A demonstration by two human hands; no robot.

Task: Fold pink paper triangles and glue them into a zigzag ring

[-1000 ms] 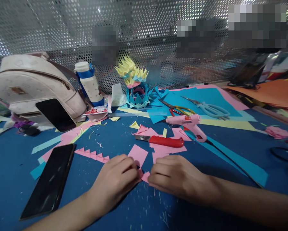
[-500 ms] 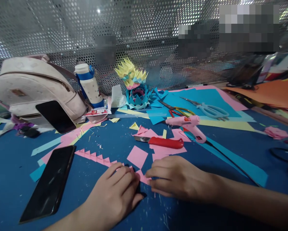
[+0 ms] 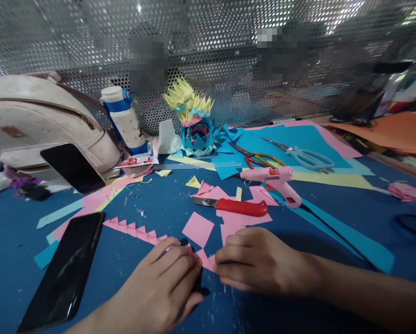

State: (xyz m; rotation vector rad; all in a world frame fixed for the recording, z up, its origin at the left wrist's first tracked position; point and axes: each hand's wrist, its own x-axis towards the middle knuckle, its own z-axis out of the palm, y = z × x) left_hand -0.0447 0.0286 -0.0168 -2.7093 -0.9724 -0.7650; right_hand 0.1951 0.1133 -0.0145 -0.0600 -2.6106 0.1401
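Observation:
A chain of folded pink paper triangles (image 3: 134, 229) runs slantwise across the blue table, its pointed teeth facing away from me. My left hand (image 3: 166, 283) lies over the chain's nearer part, fingers curled down on it and thumb tucked below. At the chain's right end my right hand (image 3: 259, 260) pinches the pink paper between bent fingers; the fingertips' exact grip is hidden. Between both hands a short stretch of pink paper with a notch shows. A loose pink paper square (image 3: 198, 229) rests just beyond them. Past it a red-handled cutter (image 3: 240, 207) lies on pink scraps.
A pink glue gun (image 3: 280, 181) with its cord lies at right, near two pairs of scissors (image 3: 310, 158). One phone (image 3: 63, 269) lies at left; another phone (image 3: 73, 168) leans by a backpack (image 3: 48, 125). Behind stand a bottle (image 3: 124, 120) and a folded-paper model (image 3: 197, 134).
The view has shifted slightly. Both hands remain at the pink paper, and a notch now shows in it beside my right fingertips.

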